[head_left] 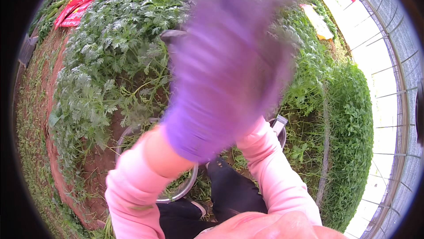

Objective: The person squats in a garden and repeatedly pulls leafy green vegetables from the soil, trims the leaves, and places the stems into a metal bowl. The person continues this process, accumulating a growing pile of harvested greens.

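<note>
Both my hands are raised close to the camera in purple gloves, badly blurred by motion. My left hand (208,100) fills the middle of the view, and its wrist shows bare below a pink sleeve (132,179). Behind it, my right hand (268,86) is mostly hidden; its pink sleeve (275,166) comes up from the right. What either hand holds cannot be made out. A dark-ended object (172,35) sticks out at the left of the gloves. Below and beyond the hands grow leafy green plants (129,30) with lobed leaves.
A pale tubular metal hoop (192,179) shows around my legs, with dark trousers (228,182) inside it. Reddish soil (96,169) lies left. Red bags (86,3) rest at the far left; a pale bag (318,22) lies far right. A greenhouse wall (387,106) curves along the right.
</note>
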A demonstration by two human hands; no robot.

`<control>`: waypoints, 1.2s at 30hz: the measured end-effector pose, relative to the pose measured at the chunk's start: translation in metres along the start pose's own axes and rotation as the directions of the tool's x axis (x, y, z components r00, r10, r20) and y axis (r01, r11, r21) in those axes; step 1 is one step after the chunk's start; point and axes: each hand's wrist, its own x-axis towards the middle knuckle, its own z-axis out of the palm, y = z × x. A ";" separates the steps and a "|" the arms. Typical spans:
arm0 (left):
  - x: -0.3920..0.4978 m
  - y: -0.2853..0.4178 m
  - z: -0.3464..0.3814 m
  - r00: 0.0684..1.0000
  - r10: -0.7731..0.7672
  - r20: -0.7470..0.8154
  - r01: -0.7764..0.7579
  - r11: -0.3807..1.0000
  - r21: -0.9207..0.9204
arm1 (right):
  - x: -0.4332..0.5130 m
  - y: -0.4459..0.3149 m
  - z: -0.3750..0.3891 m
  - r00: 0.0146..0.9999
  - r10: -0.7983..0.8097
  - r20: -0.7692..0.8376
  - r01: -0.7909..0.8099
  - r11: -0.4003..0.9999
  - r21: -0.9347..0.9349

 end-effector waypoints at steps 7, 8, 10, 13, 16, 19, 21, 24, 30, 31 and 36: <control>-0.055 0.027 0.003 0.933 0.083 0.350 0.024 0.956 -0.292 | 0.008 -0.011 0.002 0.972 -0.235 0.021 0.185 0.705 -0.685; -0.062 0.027 -0.011 0.906 0.090 0.414 0.031 0.961 -0.276 | 0.000 -0.008 -0.006 0.994 -0.107 -0.025 0.060 0.722 -0.689; -0.074 0.026 -0.050 0.852 -0.014 0.524 0.108 0.983 -0.150 | -0.042 -0.012 -0.040 0.981 0.191 -0.043 -0.166 0.691 -0.704; -0.086 0.048 -0.124 0.777 -0.218 0.590 0.118 0.972 0.204 | -0.128 0.023 -0.095 0.730 0.621 -0.285 -0.362 -0.001 -0.932; -0.111 0.081 -0.164 0.695 -0.576 0.431 0.387 0.804 0.451 | -0.288 0.045 -0.136 0.033 0.936 -0.350 -0.154 -0.342 -0.927; -0.133 0.091 -0.179 0.697 -0.625 0.353 0.442 0.761 0.475 | -0.433 0.048 -0.155 -0.186 0.869 -0.458 -0.449 -0.490 -0.747; -0.143 0.089 -0.179 0.664 -0.677 0.316 0.540 0.727 0.423 | -0.494 0.047 -0.158 -0.195 0.819 -0.540 -0.623 -0.528 -0.577; -0.150 0.084 -0.177 0.630 -0.701 0.333 0.585 0.711 0.391 | -0.537 0.047 -0.154 -0.170 0.763 -0.624 -0.765 -0.501 -0.404; -0.157 0.075 -0.173 0.584 -0.714 0.385 0.607 0.700 0.377 | -0.536 0.059 -0.145 -0.110 0.716 -0.689 -0.879 -0.394 -0.269; -0.158 0.072 -0.173 0.568 -0.731 0.379 0.627 0.682 0.376 | -0.535 0.061 -0.144 -0.103 0.714 -0.692 -0.884 -0.385 -0.265; -0.157 0.040 -0.173 0.540 -0.715 0.444 0.572 0.699 0.430 | -0.529 0.058 -0.144 -0.107 0.709 -0.697 -0.905 -0.360 -0.227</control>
